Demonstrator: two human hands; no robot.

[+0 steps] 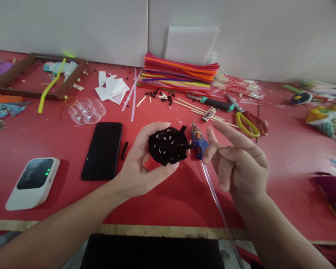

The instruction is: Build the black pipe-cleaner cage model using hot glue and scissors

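Observation:
My left hand (145, 164) is wrapped round the edge of a black, fuzzy, wheel-like piece (169, 145) that looks made of pipe cleaners. It has spokes with gaps between them, and short ends stick out on its right side. To the right, my right hand (238, 160) hovers with its fingers apart, some stretched and some bent, and nothing visible in it. Just left of those fingers lies a blue glue gun (198, 144), its nozzle area crusted with coloured bits. A long clear glue stick (217, 201) runs from it over the table's front edge.
Behind my hands lie bundled pipe cleaners (179, 76), thin wooden sticks (192, 108), a cutter knife (217, 103) and scissors (249, 121). A black phone (102, 151), a white device (33, 183), a clear plastic tray (86, 111) and a brown frame (30, 91) are on the left.

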